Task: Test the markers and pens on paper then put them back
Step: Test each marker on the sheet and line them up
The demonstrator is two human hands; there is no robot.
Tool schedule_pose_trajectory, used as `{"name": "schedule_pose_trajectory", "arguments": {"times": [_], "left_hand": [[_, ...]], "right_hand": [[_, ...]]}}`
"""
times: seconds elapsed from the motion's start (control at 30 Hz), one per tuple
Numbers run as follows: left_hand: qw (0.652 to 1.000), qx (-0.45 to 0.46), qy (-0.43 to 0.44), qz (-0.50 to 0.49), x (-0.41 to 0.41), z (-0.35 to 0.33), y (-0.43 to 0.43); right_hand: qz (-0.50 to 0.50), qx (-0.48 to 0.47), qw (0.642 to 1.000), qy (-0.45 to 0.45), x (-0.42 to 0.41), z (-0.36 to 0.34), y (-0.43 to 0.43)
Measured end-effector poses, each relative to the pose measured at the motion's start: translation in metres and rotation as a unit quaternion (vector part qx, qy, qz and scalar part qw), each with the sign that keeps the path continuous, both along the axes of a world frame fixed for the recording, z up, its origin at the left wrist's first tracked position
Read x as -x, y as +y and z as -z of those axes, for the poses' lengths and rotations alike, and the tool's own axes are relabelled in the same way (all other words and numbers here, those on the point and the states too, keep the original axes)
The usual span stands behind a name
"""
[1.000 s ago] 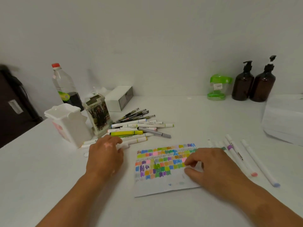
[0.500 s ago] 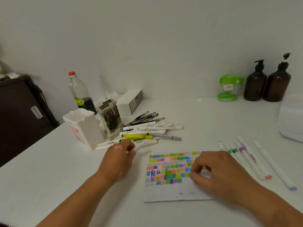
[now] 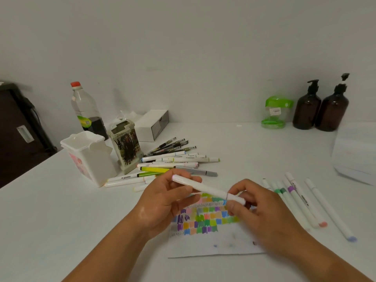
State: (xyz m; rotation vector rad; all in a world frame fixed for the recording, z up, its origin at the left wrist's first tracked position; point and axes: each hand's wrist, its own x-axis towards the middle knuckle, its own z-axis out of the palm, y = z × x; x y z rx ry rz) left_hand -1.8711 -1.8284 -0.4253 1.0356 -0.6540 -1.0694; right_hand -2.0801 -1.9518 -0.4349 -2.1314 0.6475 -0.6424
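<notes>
**Both hands holding one white marker over the test sheet**

Head view: The left hand (image 3: 162, 202) and the right hand (image 3: 262, 210) are sharing one white marker (image 3: 205, 189), holding it in the air just above the far edge of the paper (image 3: 203, 243). The marker's long axis is running from far left to near right. Its pale-tipped end is pointing left and away, and its other end is sitting in the right hand. The left hand is pinching the barrel between curled thumb and fingers. The right hand is pinching the near end, thumb below and forefinger on top, at a seam that looks like a cap's edge.

The paper is lying flat on the white table (image 3: 50, 220), showing rows of coloured scribbles. Behind the left hand, a loose pile of markers and pens (image 3: 175, 161) is lying mostly side to side; too many are overlapping to count, though about four dark pens are showing at its far edge. To the right, a row of markers (image 3: 301, 202) is lying roughly parallel, six as far as can be counted, angled from far left to near right.

Two holders are standing left of the pile: a white holder (image 3: 91, 155) and a patterned holder (image 3: 127, 147). Behind them are one plastic bottle (image 3: 85, 110) and one white box (image 3: 152, 124). Against the wall are standing one green container (image 3: 275, 111) and two brown pump bottles (image 3: 307, 106).
</notes>
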Motion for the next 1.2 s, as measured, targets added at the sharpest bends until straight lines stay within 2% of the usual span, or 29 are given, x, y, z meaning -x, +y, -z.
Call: {"name": "schedule_pose_trajectory", "arguments": {"times": [0.03, 0.1, 0.2, 0.27, 0.3, 0.33, 0.47, 0.63, 0.73, 0.83, 0.97, 1.07, 1.2], "left_hand": [[0.999, -0.020, -0.041, -0.013, -0.003, 0.003, 0.000], [0.977, -0.080, -0.192, -0.044, -0.005, 0.010, 0.002], [0.884, -0.129, -0.446, -0.054, 0.000, 0.018, 0.005], [0.800, -0.113, -0.588, -0.038, 0.004, 0.024, 0.003], [0.769, -0.098, -0.631, -0.030, 0.007, 0.026, 0.002], [0.756, -0.082, -0.649, -0.026, 0.009, 0.026, 0.002], [0.758, -0.034, -0.650, -0.022, 0.014, 0.023, 0.005], [0.758, 0.005, -0.652, -0.010, 0.018, 0.021, 0.005], [0.753, -0.061, -0.654, 0.020, 0.016, 0.026, 0.006], [0.717, -0.117, -0.684, 0.062, 0.014, 0.032, 0.007], [0.693, -0.133, -0.706, 0.064, 0.014, 0.034, 0.006], [0.685, -0.147, -0.712, 0.051, 0.013, 0.035, 0.006], [0.684, -0.170, -0.708, 0.051, 0.010, 0.036, 0.006]], "right_hand": [[0.017, 0.005, 1.000, -0.006, 0.000, 0.000, -0.002], [0.040, 0.011, 0.999, -0.011, -0.001, 0.001, -0.005], [0.048, -0.007, 0.999, -0.023, -0.004, 0.004, -0.005], [0.038, -0.030, 0.998, -0.040, -0.005, 0.003, -0.004], [0.028, -0.049, 0.997, -0.054, -0.006, 0.002, -0.003], [0.013, -0.080, 0.994, -0.076, -0.006, 0.001, -0.002], [-0.038, -0.220, 0.964, -0.146, -0.007, -0.004, 0.001], [-0.080, -0.210, 0.969, -0.102, -0.010, -0.002, 0.010], [-0.032, -0.209, 0.970, -0.119, -0.012, 0.000, 0.008], [0.030, -0.291, 0.940, -0.177, -0.012, 0.002, 0.003], [0.010, -0.336, 0.927, -0.165, -0.011, 0.003, 0.002], [-0.012, -0.328, 0.936, -0.129, -0.012, 0.004, 0.005], [0.016, -0.244, 0.966, -0.082, -0.013, 0.004, 0.009]]}}
